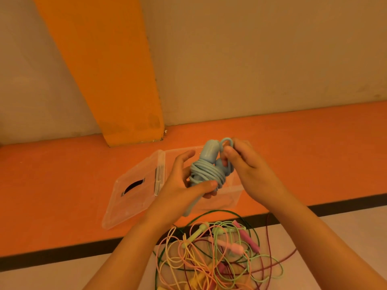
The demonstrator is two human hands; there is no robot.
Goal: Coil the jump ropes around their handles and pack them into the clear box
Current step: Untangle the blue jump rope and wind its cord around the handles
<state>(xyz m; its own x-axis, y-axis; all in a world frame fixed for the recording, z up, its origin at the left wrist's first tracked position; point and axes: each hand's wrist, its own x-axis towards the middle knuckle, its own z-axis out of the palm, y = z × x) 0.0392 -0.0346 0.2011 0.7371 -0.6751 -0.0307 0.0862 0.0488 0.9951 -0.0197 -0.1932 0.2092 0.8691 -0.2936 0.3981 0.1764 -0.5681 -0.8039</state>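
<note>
Gripping blue rope (206, 171): left hand (180, 185), right hand (245, 164).

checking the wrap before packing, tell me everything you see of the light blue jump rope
The light blue jump rope, rubbery-looking, is wound in tight loops around its rounded handles, one end up, one down. The left hand grips the bundle; the right hand pinches a cord loop at its top, above the clear plastic box.
</note>
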